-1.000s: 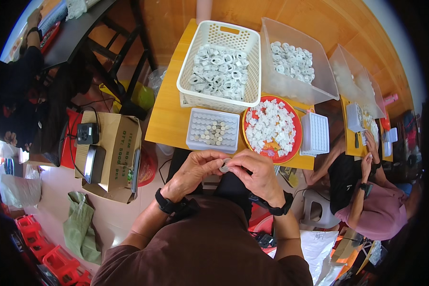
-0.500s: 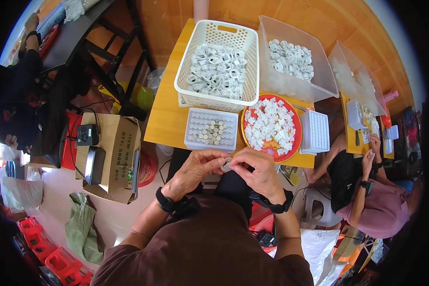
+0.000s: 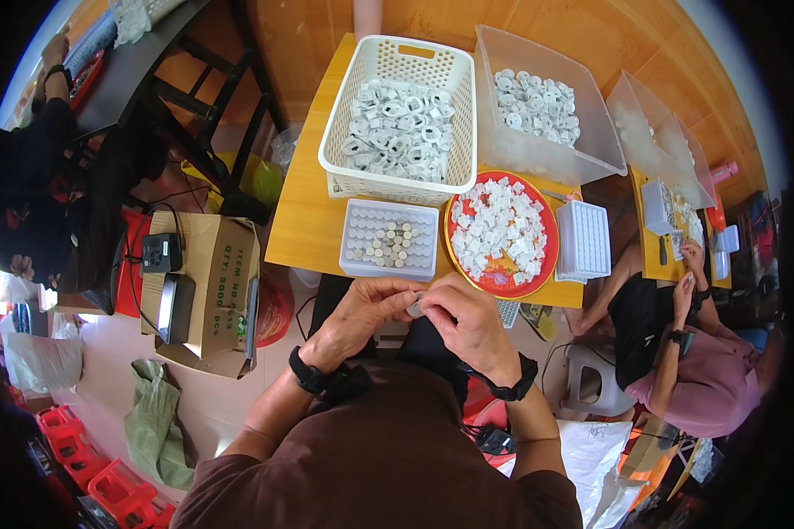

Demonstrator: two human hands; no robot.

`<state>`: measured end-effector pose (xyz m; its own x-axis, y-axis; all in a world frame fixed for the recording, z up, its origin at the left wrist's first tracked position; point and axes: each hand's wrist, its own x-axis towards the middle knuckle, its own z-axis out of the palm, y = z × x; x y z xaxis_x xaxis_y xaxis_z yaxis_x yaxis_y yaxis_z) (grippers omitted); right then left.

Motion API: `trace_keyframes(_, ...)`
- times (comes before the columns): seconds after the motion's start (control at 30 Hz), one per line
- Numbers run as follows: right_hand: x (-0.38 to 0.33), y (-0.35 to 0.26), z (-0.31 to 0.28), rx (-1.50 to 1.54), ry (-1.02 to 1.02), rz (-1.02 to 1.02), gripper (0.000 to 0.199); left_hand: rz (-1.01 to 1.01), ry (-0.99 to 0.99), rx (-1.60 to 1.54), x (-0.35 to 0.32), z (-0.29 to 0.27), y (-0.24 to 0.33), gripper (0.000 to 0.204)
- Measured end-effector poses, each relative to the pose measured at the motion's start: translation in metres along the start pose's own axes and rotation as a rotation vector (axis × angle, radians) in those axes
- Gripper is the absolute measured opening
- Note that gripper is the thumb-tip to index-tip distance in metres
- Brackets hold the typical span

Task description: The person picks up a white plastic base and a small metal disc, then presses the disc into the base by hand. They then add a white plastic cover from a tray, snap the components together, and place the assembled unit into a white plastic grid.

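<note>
My left hand (image 3: 360, 313) and my right hand (image 3: 469, 319) meet in front of my chest, just below the near edge of the wooden table (image 3: 304, 207). Between their fingertips they pinch a small grey-white part (image 3: 415, 308). Straight ahead lies a pale gridded tray (image 3: 388, 240) with a cluster of small cylinders in its middle. To its right sits a red round plate (image 3: 501, 233) heaped with small white pieces. Behind them stands a white lattice basket (image 3: 401, 110) full of white ring-shaped parts.
A clear bin (image 3: 538, 106) of white rings stands at the back right, with a white gridded tray (image 3: 583, 239) beside the plate. A cardboard box (image 3: 212, 291) with a scale sits at my left. Another person (image 3: 679, 353) works at the right; a third person's arm (image 3: 44, 115) shows at far left.
My hands stay together at the table's near edge, fingers shifting slightly on the small part. The view has tipped a little; nothing on the table has moved.
</note>
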<state>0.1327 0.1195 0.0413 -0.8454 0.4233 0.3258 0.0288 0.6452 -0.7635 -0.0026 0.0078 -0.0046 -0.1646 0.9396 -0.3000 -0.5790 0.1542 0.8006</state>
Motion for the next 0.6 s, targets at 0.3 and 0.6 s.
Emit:
trace_keyframes(0.3, -0.001, -0.002, 0.004, 0.016, 0.124, -0.009, 0.02, 0.053, 0.041, 0.05, 0.0, 0.015, 0.011, 0.018)
trace_keyframes(0.6, -0.023, 0.005, 0.021, 0.603, 0.266, 0.519, 0.013, 0.119, 0.131, 0.038, 0.003, 0.02, 0.005, 0.017)
